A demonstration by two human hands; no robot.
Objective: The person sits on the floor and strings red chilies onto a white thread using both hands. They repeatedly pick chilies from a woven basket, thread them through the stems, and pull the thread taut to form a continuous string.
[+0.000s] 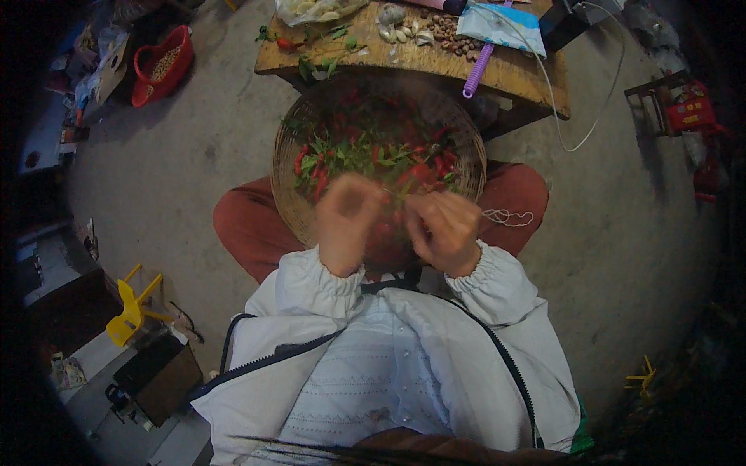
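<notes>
A round woven basket (281,169) rests across my lap, holding red chilli peppers (421,173) and leafy green sprigs (341,156). Over its near half are both of my hands, blurred by motion. The thumb and fingers of my left hand (348,214) curl towards each other; what they pinch is too blurred to tell. Close beside it, my right hand (446,226) has its fingertips together on a thin green stem (407,187). Loops of white string (508,217) lie on my right thigh, next to that hand; where the string's other end runs is hidden.
Beyond the basket stands a wooden table (361,58) with garlic (393,23), a blue-white packet (501,26) and a purple coiled handle (479,70). A white cable (556,110) hangs off its right side. Left are a red basket (180,67) and a yellow stool (129,311).
</notes>
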